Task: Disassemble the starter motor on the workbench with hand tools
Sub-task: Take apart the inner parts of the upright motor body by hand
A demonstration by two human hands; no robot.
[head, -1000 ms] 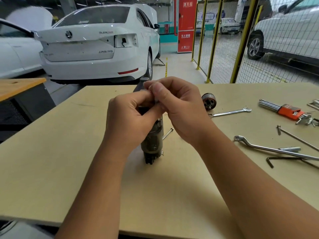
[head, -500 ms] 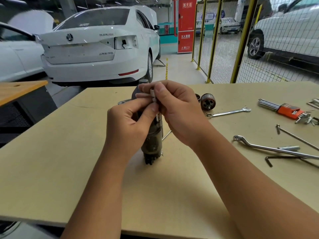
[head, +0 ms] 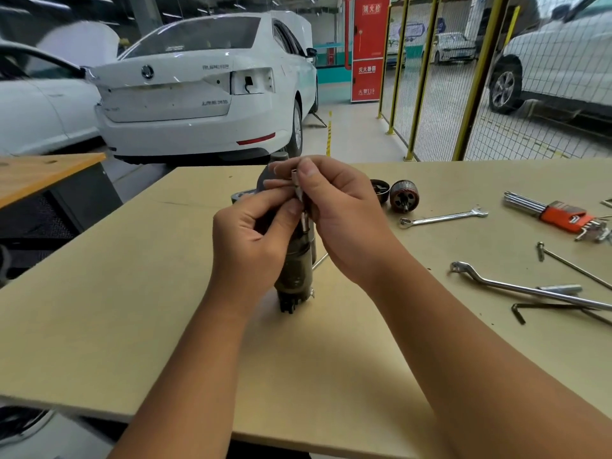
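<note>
Starter motor [head: 294,260] lies mid-desk [head: 132,309], partly hidden under both hands. Left hand [head: 251,240] and right hand [head: 341,213] fingers pinch a small metal pin [head: 299,197] above it. Motor likely heavy, rigid, greasy: grip the barrel. Pin light, easily dropped.

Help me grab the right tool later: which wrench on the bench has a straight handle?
The small shiny wrench beside the round motor part. The longer wrench, nearer the person, has a kinked handle.
</note>
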